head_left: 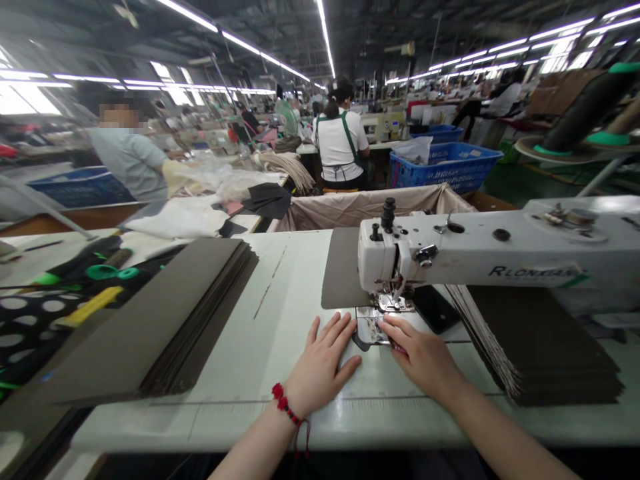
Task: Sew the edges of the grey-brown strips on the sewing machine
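Note:
My left hand (pixel 323 363) lies flat on the pale green table (pixel 280 340), fingers spread, beside the metal plate (pixel 369 328) of the sewing machine (pixel 470 243). A red and black bracelet (pixel 285 404) circles that wrist. At the plate's right side, just in front of the presser foot (pixel 395 301), my right hand (pixel 425 357) is closed, index finger extended over the plate. A small dark purplish thing shows under its fingers, mostly hidden. Behind the foot lies a flat dark grey-brown piece (pixel 343 267), partly covered by the machine head.
Stacks of dark pieces stand left (pixel 150 313) and right (pixel 545 340). A black phone (pixel 436 309) lies beneath the machine arm. Thread cones (pixel 585 113) stand at right. Behind are a cloth-lined bin (pixel 350 210), a blue crate (pixel 445 170) and co-workers (pixel 340 147).

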The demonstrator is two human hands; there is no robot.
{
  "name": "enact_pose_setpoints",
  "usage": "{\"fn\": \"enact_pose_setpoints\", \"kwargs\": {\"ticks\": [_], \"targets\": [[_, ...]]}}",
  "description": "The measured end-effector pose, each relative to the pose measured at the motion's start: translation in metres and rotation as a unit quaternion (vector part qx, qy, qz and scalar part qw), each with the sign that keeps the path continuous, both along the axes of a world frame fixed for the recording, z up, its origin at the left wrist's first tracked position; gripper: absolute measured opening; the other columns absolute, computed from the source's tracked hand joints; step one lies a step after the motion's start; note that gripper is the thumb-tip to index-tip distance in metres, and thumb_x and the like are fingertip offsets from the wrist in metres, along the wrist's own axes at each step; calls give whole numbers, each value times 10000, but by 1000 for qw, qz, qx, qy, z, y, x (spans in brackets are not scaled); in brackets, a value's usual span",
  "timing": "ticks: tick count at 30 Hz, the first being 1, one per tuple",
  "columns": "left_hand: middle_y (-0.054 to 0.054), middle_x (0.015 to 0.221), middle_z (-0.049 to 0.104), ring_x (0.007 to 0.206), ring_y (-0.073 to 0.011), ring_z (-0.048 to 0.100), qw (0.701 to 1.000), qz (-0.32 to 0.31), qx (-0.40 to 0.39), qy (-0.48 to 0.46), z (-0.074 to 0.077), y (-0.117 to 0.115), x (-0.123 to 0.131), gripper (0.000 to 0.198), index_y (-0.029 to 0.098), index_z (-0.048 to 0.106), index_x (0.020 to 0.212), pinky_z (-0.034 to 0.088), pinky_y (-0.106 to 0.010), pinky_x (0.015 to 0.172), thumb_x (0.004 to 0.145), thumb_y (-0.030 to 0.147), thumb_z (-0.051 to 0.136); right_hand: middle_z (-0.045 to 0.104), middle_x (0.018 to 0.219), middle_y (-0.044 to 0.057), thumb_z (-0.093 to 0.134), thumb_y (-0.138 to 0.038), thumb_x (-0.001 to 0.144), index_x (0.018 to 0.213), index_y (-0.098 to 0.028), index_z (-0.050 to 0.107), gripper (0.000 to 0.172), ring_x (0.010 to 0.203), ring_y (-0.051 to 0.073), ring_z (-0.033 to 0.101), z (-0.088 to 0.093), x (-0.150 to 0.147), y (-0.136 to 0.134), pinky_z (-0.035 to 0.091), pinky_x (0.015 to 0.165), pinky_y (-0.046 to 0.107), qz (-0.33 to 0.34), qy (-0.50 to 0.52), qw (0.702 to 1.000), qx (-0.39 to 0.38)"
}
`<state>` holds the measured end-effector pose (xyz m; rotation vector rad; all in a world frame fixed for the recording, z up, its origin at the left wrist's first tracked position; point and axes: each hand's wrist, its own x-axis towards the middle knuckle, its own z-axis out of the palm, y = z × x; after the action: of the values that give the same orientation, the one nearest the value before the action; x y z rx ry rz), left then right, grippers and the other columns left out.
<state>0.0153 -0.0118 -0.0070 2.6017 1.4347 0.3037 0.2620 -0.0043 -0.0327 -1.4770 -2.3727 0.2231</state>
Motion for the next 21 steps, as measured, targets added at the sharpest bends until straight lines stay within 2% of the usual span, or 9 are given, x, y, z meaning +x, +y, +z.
{"fn": "enact_pose_setpoints", "kwargs": {"ticks": [10, 14, 18, 21], "targets": [[-41, 1545, 299, 1433, -241, 226, 1000, -5, 9, -14, -3, -2, 0, 594, 299, 215, 1503, 125, -537, 1168, 966, 438, 428, 490, 1422, 20, 501, -158, 878, 1353, -298, 496, 495, 1124, 214, 596, 7, -2, -2, 488, 932, 363, -3, 17, 1000, -1], [-54, 1551, 283, 1447, -253, 175, 1000, -3, 23, -21, -8, 1, 0, 565, 280, 260, 1489, 118, -551, 1162, 967, 412, 432, 501, 1413, 26, 497, -159, 873, 1344, -287, 508, 488, 1126, 211, 593, 10, -3, -4, 474, 945, 354, -6, 22, 1000, -2], [-68, 1571, 224, 1459, -261, 91, 999, 20, 20, -19, -12, 22, 7, 523, 218, 290, 1478, 155, -509, 1162, 989, 390, 365, 502, 1412, 20, 493, -152, 868, 1336, -285, 519, 487, 1132, 208, 589, 11, -4, -4, 461, 956, 349, -10, 28, 1000, -7], [-110, 1557, 252, 1448, -271, 154, 999, 44, 22, -16, -10, 52, 19, 515, 158, 284, 1474, 218, -475, 1145, 1004, 366, 319, 510, 1405, 19, 491, -167, 873, 1328, -283, 530, 471, 1120, 209, 595, 12, -4, -5, 462, 948, 345, -16, 31, 999, -7]]}}
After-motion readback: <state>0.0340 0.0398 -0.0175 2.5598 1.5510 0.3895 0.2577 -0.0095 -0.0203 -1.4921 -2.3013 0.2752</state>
